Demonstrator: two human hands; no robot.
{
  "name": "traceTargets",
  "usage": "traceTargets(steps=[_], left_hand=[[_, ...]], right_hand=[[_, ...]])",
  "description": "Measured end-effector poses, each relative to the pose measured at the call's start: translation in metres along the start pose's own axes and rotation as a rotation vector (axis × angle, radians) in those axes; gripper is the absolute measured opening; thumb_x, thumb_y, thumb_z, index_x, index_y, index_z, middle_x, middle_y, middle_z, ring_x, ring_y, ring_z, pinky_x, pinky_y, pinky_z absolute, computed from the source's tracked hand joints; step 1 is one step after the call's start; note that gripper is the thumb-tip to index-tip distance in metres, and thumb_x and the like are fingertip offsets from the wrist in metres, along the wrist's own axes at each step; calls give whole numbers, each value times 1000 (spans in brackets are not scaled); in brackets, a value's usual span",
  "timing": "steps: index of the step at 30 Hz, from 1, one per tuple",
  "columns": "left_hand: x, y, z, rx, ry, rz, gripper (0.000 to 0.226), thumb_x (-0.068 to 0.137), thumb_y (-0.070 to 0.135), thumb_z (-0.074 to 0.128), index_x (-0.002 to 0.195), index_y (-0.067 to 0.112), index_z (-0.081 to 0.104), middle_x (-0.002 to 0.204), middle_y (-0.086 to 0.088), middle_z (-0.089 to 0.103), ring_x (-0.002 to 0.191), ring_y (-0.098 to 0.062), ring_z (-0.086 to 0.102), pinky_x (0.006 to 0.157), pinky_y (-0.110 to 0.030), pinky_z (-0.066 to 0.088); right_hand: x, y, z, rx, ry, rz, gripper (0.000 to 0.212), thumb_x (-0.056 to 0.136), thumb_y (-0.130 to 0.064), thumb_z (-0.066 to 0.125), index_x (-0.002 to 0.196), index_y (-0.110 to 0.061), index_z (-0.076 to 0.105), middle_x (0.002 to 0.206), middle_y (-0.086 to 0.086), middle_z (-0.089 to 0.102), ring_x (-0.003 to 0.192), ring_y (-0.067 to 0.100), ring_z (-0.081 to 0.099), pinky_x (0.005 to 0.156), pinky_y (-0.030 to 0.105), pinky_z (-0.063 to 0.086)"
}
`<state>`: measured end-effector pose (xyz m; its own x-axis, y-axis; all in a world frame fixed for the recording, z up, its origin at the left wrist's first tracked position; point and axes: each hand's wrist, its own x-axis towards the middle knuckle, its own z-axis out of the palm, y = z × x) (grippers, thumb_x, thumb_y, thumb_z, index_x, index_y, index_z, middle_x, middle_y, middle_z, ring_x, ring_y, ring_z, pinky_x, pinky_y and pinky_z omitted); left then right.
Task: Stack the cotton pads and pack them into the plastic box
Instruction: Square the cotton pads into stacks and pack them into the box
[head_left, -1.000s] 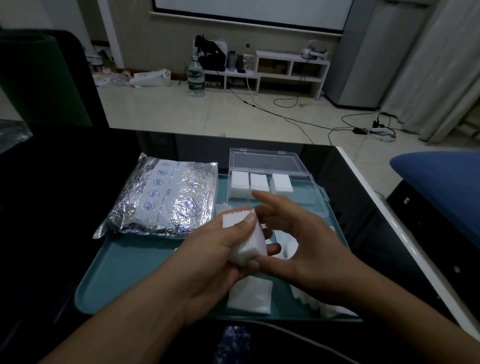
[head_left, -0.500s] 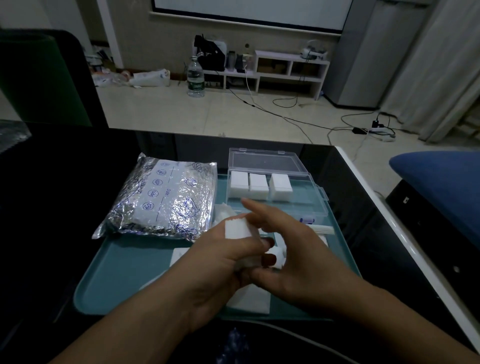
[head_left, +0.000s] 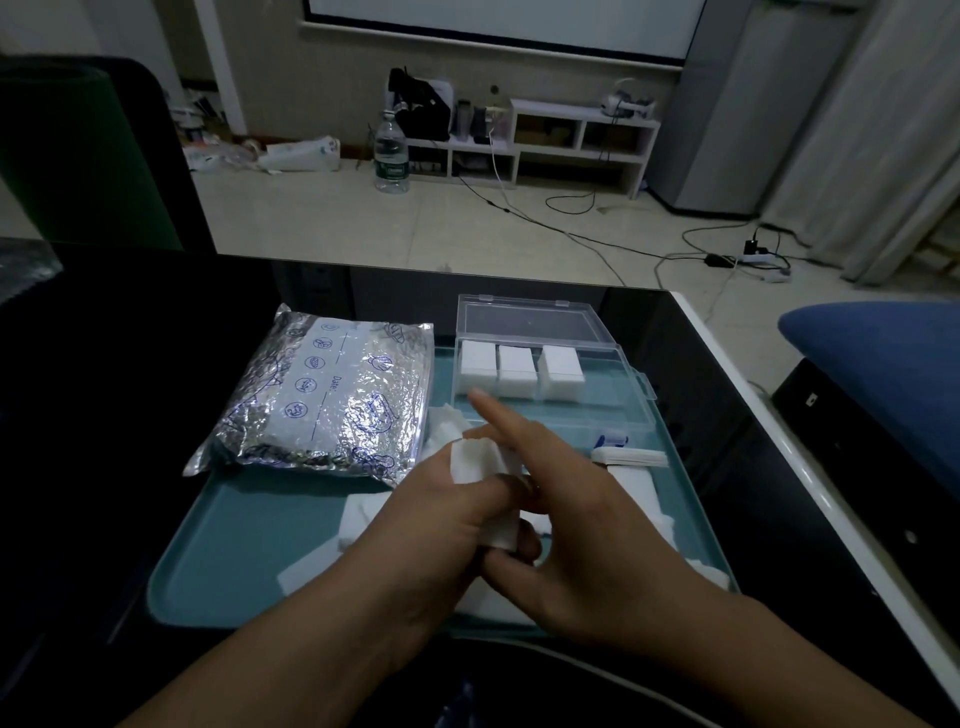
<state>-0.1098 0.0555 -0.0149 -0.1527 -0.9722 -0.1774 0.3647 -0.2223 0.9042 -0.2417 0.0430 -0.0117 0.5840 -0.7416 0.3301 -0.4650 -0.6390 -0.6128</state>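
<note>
On the dark table (head_left: 156, 322) sits a teal tray (head_left: 249, 545), which carries everything in play. Across its far left part lies a crinkled silver foil bag (head_left: 322, 400) printed with blue icons. To the right of the bag stands the clear plastic box (head_left: 597, 400), lid tipped open behind it, with three white stacks of cotton pads (head_left: 519, 369) lined along its back wall. Loose cotton pads (head_left: 363, 514) lie scattered on the tray floor near the wrists and by the right rim. Over the tray's middle, the left hand (head_left: 441, 525) curls its fingers and thumb around a small stack of pads (head_left: 480, 462). The right hand (head_left: 582, 519) meets it from the right, forefinger stretched straight toward the box, thumb touching the stack's lower end.
</note>
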Motion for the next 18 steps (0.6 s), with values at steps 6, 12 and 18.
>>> traceTargets(steps=[6,12,18], left_hand=[[-1,-1,0,69,2,36,30,82,-3,62,110,6,65,105,-25,69,94,-39,66,77,-39,50],[-1,9,-5,27,-12,-14,43,75,7,72,117,11,63,102,-18,73,93,-34,71,69,-34,55],[-2,13,-4,-7,-16,-59,29,88,2,62,116,6,64,104,-22,71,95,-42,69,78,-44,56]], right_hand=[[1,2,1,-1,-2,31,98,73,-23,74,150,-41,18,130,-12,53,114,6,55,92,31,51],[2,5,-5,-10,35,-10,96,72,-25,80,149,-37,25,131,-13,55,114,1,54,92,18,47],[1,6,2,2,-8,-3,93,77,-33,78,152,-34,22,138,-15,48,121,1,49,96,26,48]])
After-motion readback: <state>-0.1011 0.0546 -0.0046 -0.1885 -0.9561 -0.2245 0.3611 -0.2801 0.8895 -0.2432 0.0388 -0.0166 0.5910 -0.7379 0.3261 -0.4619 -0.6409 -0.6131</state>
